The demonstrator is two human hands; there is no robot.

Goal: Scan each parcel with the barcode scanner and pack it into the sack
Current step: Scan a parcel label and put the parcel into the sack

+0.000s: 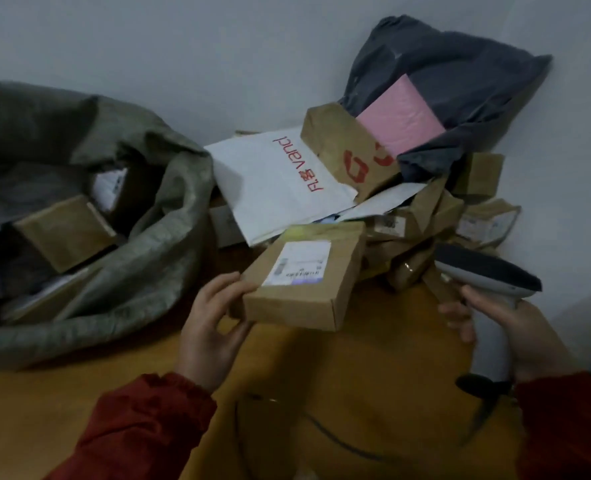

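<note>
Left hand [211,327] grips the parcel [321,299] at its corner, label [297,263] apparently up.

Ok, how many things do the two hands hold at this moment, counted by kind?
Brown cardboard box: 1, held by the left hand
Barcode scanner: 1, gripped by the right hand
Total: 2

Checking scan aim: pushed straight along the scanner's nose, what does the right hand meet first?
Probably the brown taped parcel just ahead, not the held cardboard box; depth unclear.
</note>
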